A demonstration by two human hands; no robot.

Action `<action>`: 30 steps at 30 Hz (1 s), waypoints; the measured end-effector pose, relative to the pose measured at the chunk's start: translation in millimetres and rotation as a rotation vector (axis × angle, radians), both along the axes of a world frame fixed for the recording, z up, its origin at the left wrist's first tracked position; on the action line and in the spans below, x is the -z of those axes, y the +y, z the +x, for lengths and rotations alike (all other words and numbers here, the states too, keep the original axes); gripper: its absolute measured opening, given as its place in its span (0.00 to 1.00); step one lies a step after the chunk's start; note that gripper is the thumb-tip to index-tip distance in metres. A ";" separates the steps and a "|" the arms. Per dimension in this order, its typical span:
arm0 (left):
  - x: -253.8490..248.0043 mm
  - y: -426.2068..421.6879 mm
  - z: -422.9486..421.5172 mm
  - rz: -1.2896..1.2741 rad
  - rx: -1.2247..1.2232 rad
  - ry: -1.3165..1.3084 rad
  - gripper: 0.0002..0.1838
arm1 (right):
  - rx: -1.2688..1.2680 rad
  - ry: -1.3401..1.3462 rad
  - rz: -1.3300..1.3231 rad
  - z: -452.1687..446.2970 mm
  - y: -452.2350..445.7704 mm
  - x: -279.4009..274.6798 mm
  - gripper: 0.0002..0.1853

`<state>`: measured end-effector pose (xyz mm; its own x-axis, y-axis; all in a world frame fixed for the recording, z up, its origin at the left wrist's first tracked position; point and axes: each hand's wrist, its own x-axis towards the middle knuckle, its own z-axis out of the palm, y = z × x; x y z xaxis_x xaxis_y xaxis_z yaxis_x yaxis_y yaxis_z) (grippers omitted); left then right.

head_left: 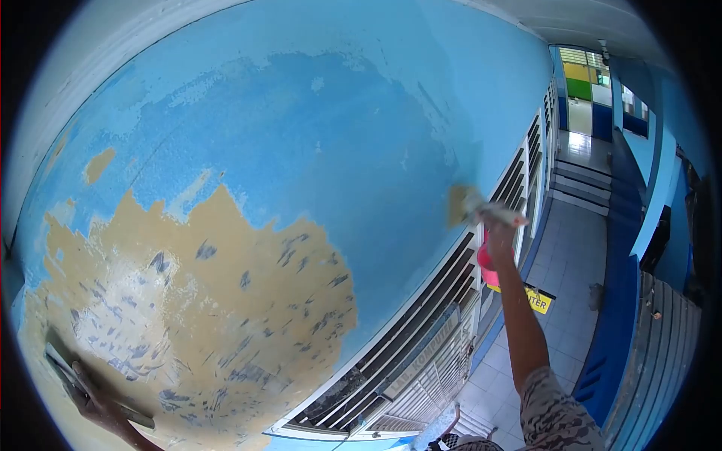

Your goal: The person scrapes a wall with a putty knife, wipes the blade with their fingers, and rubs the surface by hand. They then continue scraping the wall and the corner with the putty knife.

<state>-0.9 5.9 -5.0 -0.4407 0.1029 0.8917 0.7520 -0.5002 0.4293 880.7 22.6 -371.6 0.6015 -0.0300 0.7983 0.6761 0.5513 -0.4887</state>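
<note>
My right hand (499,234) is raised at the right end of the wall and closed on the handle of a scraper (475,204). The scraper's blade is blurred and lies near a tan patch on the blue wall (391,150). At the lower left, my left hand (96,404) grips a long flat trowel (68,372), which is against or very near the tan compound (226,301). Dark streaks mark this compound, and its upper edge is jagged against the blue paint.
Below the wall runs a white louvred window (406,331). A pink object (486,263) and a yellow sign (538,300) are behind my right arm. A tiled corridor (560,278) leads to steps (580,184). Corrugated sheeting (662,361) stands at the right.
</note>
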 end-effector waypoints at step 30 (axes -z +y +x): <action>223.2 -77.4 152.9 -0.405 0.531 0.020 0.32 | 0.359 0.438 -0.319 -24.0 -94.0 4.5 0.14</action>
<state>152.0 -71.5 -228.2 -0.2218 0.6298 0.7444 0.4574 -0.6070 0.6498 856.7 -71.3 -376.1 0.8701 -0.0920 0.4842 0.4922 0.1107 -0.8634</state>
